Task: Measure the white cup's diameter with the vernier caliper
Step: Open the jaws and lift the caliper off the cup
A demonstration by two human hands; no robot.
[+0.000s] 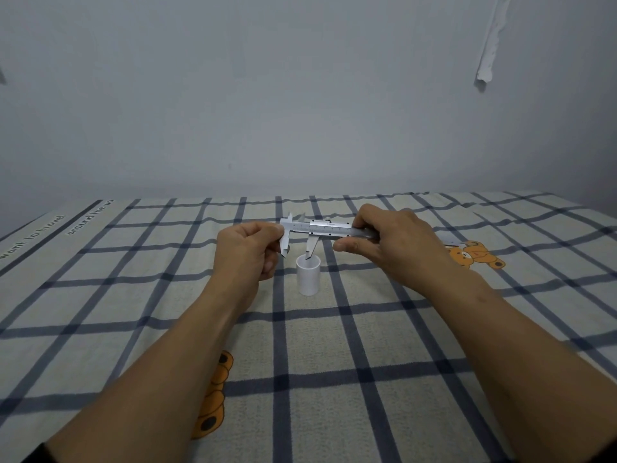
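A small white cup stands upright on the checked cloth. Just above it I hold a steel vernier caliper level, its jaws pointing down and apart. My left hand pinches the fixed jaw end at the left. My right hand grips the beam and slider from the right, thumb underneath. The sliding jaw's tip hangs over the cup's open rim; the fixed jaw's tip is left of the cup, clear of it. The far end of the beam is hidden behind my right hand.
The table is covered by a cream cloth with dark blue checks and orange bear prints. A plain grey wall rises behind the table's far edge.
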